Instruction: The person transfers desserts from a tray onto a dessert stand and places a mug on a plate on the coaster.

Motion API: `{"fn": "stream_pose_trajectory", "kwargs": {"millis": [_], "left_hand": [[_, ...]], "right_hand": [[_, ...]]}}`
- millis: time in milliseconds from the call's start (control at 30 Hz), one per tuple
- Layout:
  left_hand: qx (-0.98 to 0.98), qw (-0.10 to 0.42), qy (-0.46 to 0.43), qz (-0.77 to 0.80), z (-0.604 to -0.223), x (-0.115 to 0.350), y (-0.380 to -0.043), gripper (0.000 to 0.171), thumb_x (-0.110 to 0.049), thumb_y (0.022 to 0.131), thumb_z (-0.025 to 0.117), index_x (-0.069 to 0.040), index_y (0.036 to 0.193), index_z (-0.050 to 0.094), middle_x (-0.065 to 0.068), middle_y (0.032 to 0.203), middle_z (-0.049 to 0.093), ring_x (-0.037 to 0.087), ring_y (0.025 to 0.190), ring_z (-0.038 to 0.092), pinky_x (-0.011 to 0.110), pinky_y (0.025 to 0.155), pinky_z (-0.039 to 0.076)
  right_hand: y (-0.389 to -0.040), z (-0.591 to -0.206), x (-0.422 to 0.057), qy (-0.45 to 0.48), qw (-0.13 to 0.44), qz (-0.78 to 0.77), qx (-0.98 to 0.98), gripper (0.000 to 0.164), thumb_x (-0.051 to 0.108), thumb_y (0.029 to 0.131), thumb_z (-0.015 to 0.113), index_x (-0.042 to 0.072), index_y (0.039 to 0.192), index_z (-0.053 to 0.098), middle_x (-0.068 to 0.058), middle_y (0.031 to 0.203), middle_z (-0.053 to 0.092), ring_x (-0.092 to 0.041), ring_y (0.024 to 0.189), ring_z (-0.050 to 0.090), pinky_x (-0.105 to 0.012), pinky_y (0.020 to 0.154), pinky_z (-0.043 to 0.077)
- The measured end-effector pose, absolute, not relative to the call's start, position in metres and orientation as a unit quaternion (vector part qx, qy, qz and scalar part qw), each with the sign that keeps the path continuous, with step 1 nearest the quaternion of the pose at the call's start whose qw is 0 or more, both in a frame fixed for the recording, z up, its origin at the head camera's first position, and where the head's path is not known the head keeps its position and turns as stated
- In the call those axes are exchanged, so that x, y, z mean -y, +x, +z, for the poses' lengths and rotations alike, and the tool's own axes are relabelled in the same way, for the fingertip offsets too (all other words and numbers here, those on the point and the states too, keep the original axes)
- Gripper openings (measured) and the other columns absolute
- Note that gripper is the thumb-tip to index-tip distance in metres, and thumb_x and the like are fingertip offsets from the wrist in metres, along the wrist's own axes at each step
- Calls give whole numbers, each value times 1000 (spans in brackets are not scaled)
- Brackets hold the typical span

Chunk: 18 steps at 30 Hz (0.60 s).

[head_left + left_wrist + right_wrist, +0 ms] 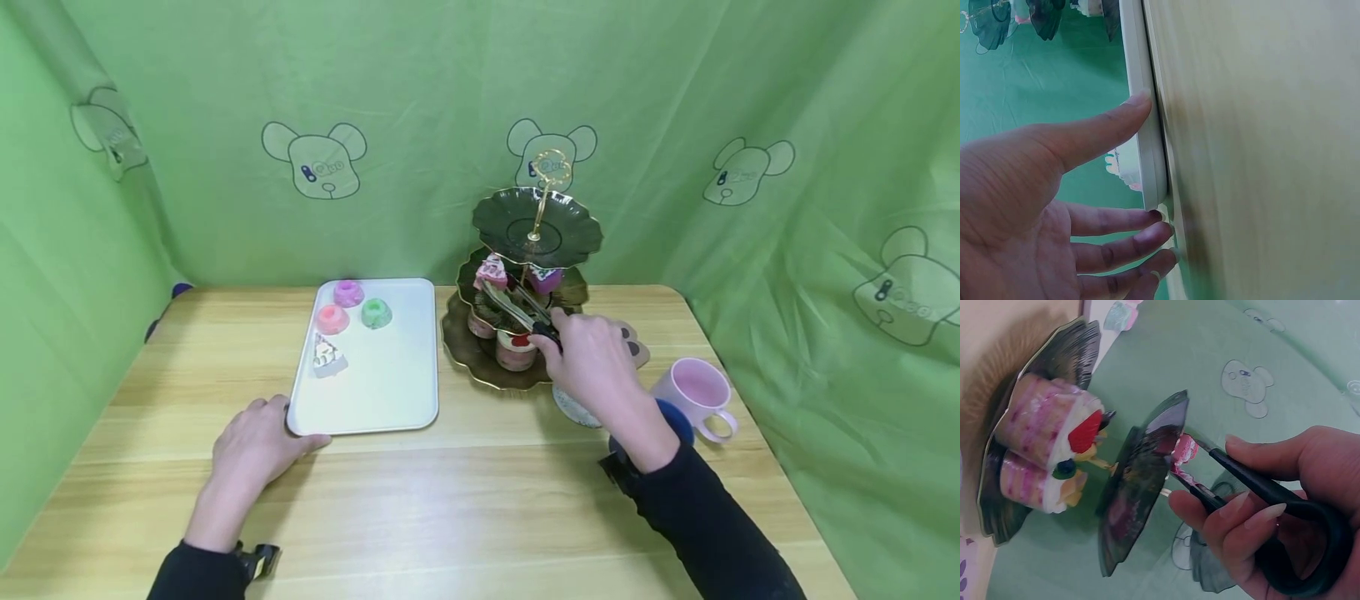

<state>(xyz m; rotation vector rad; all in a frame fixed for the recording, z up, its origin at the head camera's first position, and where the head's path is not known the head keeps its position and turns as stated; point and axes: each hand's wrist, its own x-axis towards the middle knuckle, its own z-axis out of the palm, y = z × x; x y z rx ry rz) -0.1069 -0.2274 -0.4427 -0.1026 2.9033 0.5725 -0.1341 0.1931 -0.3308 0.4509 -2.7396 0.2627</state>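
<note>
My right hand [596, 362] grips black-handled tongs [1254, 478], their metal arms reaching over the middle tier of a dark three-tier cake stand [491, 218]. The tips lie at a pink cake slice [491, 272]; whether they squeeze it I cannot tell. A purple cake piece [545, 279] sits on the same tier. Below, layered cream cakes [1047, 422] stand on the bottom tier. My left hand [255, 442] holds the near left corner of a white tray [390, 367], thumb along the near edge. On the tray are purple, pink and green ring cakes [377, 313] and a white cake slice [328, 357].
To the right of the stand are a pink mug [697, 387], a dark blue round item [675, 421] partly under my right forearm, a pale disc [576, 408] and a brown paw-shaped item [636, 346]. A green curtain [420, 108] hangs behind the wooden table [465, 517].
</note>
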Motion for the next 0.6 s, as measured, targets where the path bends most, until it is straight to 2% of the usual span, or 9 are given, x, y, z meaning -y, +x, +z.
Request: {"fn": "stream_pose_trajectory", "kwargs": {"millis": [367, 600], "left_hand": [[-977, 94, -35, 188, -444, 226, -106, 89, -53, 78, 90, 13, 128, 58, 31, 107, 62, 45, 93, 62, 57, 76, 53], [-978, 92, -35, 186, -443, 225, -105, 89, -53, 78, 91, 14, 128, 58, 32, 108, 62, 46, 94, 62, 57, 77, 53]], "right_hand": [[-146, -335, -193, 126, 130, 85, 980, 36, 33, 100, 74, -2, 96, 68, -14, 66, 58, -36, 59, 61, -50, 52, 47], [-152, -335, -192, 113, 108, 92, 983, 36, 34, 102, 72, 0, 92, 65, -14, 69, 58, -39, 65, 64, -52, 56, 50]]}}
